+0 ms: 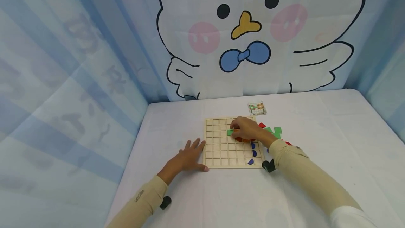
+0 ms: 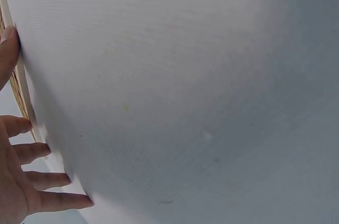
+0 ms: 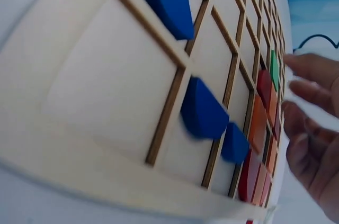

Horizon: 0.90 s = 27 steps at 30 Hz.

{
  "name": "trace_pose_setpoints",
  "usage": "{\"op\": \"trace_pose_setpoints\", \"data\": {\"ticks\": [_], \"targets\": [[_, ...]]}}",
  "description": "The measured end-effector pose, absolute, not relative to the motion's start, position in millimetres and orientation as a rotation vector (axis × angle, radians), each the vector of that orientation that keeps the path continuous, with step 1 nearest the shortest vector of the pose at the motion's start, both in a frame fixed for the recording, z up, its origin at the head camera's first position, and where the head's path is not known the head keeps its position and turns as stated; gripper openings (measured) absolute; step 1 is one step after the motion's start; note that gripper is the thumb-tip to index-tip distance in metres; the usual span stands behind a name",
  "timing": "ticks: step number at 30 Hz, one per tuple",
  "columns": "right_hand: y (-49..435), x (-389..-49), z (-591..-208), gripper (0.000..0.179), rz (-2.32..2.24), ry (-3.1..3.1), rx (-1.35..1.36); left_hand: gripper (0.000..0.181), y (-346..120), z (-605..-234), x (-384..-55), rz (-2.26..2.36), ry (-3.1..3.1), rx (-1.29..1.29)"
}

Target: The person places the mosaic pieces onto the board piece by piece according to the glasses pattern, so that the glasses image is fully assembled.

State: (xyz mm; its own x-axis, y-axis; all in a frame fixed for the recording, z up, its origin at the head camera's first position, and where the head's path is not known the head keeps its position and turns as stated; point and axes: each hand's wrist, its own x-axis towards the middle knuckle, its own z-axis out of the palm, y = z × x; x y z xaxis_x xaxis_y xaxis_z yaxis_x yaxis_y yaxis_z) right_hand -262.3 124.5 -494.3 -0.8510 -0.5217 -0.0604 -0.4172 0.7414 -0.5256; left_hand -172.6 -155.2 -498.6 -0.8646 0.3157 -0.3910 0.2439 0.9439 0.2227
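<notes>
A wooden grid board lies on the white table. My right hand is over its upper right part, fingers bent, with fingertips right at a green square tile. In the right wrist view that green tile sits in a cell beside the fingers, and nothing shows between them. Red and orange tiles fill cells near it, partly hidden by the hand in the head view. Several blue rounded pieces lie along the board's right side. My left hand spreads its fingers at the board's left edge, thumb by the lower corner.
Behind the board lies a small pattern card. Loose green tiles and a red piece lie right of the board, partly under my right forearm. A printed curtain stands beyond the table's far edge.
</notes>
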Motion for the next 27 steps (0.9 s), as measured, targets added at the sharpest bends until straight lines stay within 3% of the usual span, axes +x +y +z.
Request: {"op": "trace_pose_setpoints", "data": {"ticks": [6,18,27], "targets": [[161.2,-265.3,-495.3,0.028,-0.939,2.687,-0.786,0.109,-151.3,-495.9,-172.9,0.22,2.673,0.422],[263.6,-261.9,-494.3,0.028,-0.851,2.741,-0.457,0.11,-150.4,-495.6,-174.0,0.226,2.679,0.416],[289.0,-253.6,-504.2,0.033,-0.798,2.731,-0.428,0.109,-152.8,-497.3,-170.6,0.219,2.678,0.419]]}}
